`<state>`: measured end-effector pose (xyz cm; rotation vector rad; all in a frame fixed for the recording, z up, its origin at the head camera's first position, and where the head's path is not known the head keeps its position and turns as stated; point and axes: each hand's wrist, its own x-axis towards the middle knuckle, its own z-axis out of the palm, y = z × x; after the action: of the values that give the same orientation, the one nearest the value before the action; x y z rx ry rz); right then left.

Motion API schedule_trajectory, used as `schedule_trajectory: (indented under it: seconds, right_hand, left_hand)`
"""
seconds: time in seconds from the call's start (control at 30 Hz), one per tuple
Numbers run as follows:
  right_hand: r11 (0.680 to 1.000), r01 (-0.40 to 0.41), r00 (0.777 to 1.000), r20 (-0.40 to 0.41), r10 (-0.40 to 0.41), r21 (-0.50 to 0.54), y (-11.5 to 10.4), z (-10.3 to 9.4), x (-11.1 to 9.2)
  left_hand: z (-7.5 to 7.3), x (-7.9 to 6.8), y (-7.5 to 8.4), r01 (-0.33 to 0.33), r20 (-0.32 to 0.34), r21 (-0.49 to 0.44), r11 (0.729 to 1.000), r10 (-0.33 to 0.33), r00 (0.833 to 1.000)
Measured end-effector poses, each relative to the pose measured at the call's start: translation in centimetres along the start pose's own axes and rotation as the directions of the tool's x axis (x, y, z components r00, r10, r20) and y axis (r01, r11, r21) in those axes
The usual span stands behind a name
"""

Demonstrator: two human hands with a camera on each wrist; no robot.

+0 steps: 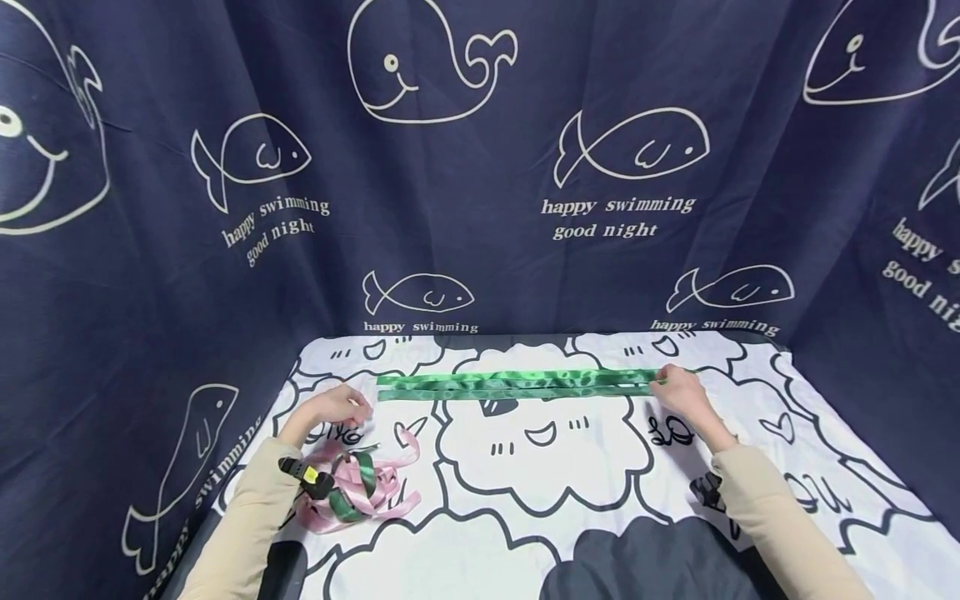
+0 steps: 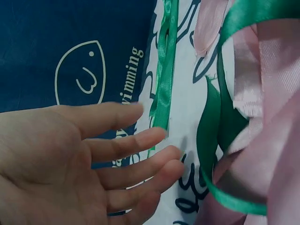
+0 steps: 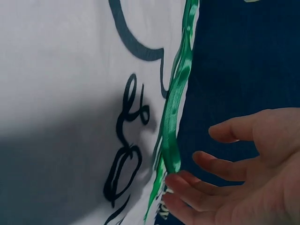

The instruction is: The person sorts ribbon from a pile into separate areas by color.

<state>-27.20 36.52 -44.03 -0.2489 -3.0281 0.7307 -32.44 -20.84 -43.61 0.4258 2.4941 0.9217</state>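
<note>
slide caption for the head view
Green ribbons on patterned cloth between left hand and right hand, pink-and-green tangle nearby.

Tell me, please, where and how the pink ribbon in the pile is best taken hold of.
Pinch the pink ribbon by its far loose end, probably best from above and from the right: this end reaches out over the white cloth, beyond the green ribbon loops.

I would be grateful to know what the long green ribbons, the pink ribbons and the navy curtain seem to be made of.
Long green ribbons: probably satin, perhaps synthetic, with a glossy finish, as bright highlights suggest. Pink ribbons: likely satin too, softly shiny, with fine ribbing visible. Navy curtain: apparently a matte woven cloth, hanging in soft folds; fibre unclear.
</note>
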Motion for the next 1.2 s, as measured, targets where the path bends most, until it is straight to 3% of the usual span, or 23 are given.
schedule_trajectory:
  seconds: [0.3,0.83,0.97,1.2]
  right_hand:
    - [0.99,0.111,0.994,0.021,-0.109,-0.091,-2.1,0.5,-0.8]
    - [0.946,0.32,0.946,0.074,-0.316,-0.056,-5.9,3.1,-2.1]
    - [0.939,0.345,0.935,0.095,-0.342,-0.012,-6.7,3.8,-2.3]
    - [0.923,0.381,0.908,0.162,-0.386,0.058,-8.8,4.2,-3.0]
  left_hand:
    - [0.4,-1.4,0.1,-0.096,0.122,0.116,0.989,0.082,0.989]
    - [2.1,-2.2,1.6,-0.043,0.156,0.31,0.95,-0.006,0.988]
    - [1.8,-2.2,1.6,-0.083,0.134,0.29,0.954,0.046,0.99]
    - [1.2,-2.0,2.7,-0.184,0.124,0.203,0.962,0.161,0.979]
